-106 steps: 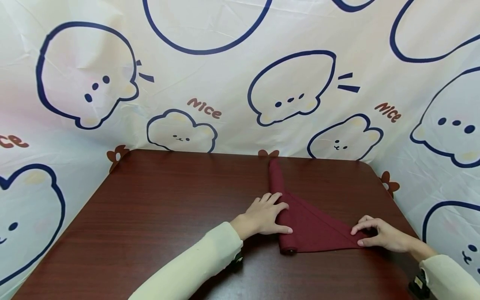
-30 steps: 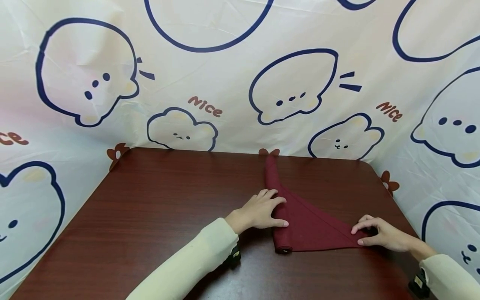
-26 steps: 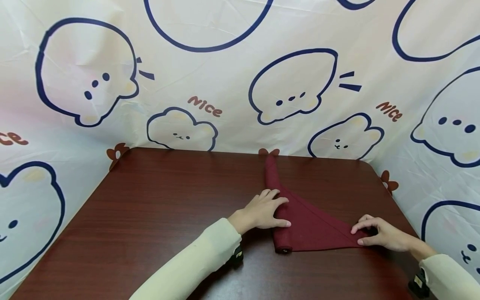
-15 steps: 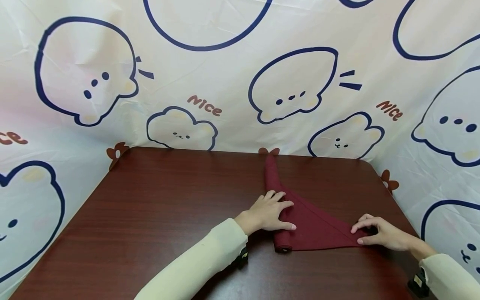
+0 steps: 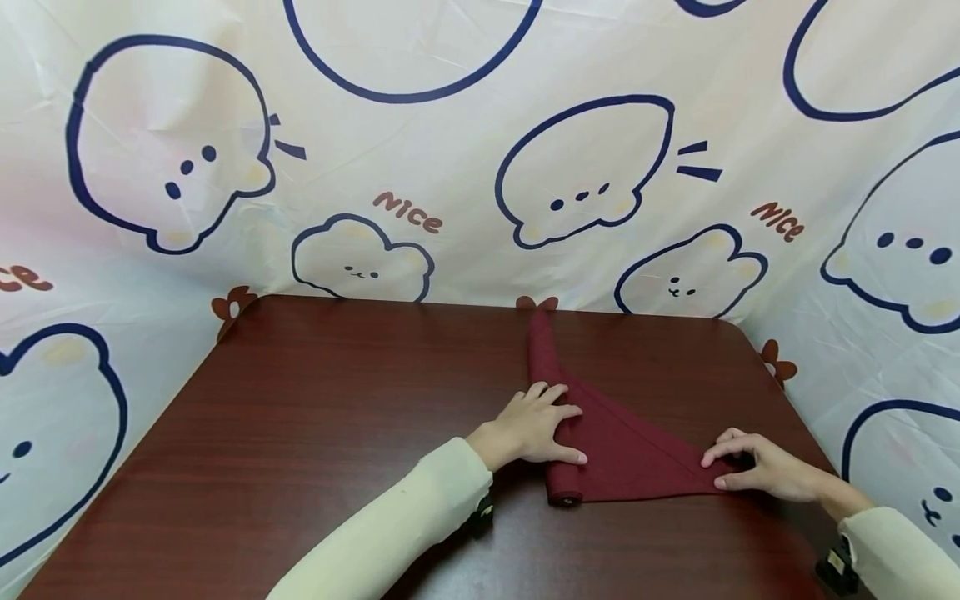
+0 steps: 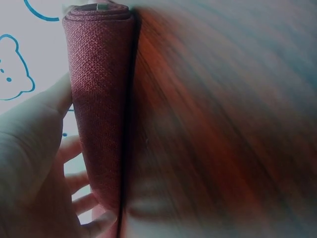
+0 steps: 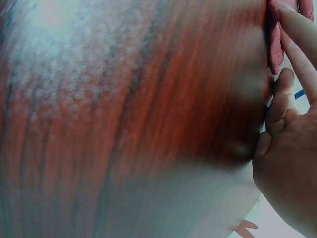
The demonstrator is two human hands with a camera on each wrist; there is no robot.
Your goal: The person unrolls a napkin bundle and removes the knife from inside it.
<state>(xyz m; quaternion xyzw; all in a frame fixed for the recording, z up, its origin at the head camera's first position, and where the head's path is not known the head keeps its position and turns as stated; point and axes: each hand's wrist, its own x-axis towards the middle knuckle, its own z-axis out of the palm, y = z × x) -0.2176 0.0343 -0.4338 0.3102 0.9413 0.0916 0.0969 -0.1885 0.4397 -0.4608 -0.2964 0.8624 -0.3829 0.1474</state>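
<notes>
A dark red cloth (image 5: 633, 458) lies on the table, its left side wound into a long roll (image 5: 544, 350) and its right side a flat triangle tapering to a corner. Across the middle of the roll rests my left hand (image 5: 528, 427), fingers spread over the top and thumb on the flat part. In the left wrist view, layers show at the end of the roll (image 6: 101, 89) with a small pale bit inside. My right hand (image 5: 776, 471) holds the triangle's corner with curled thumb and forefinger. The right wrist view shows a folded cloth edge (image 7: 275, 44) at the fingertips.
The brown wood-grain table (image 5: 337, 383) has rounded far corners. Behind it and along both sides hangs a pale curtain (image 5: 465, 167) printed with blue cartoon outlines. Each wrist carries a small black device (image 5: 837, 571) below a light sleeve (image 5: 390, 521).
Since the earliest frame the roll has shifted a little left, showing slightly more flat cloth. My left hand moved left with it, then slid slightly right over the roll. The right hand stayed put.
</notes>
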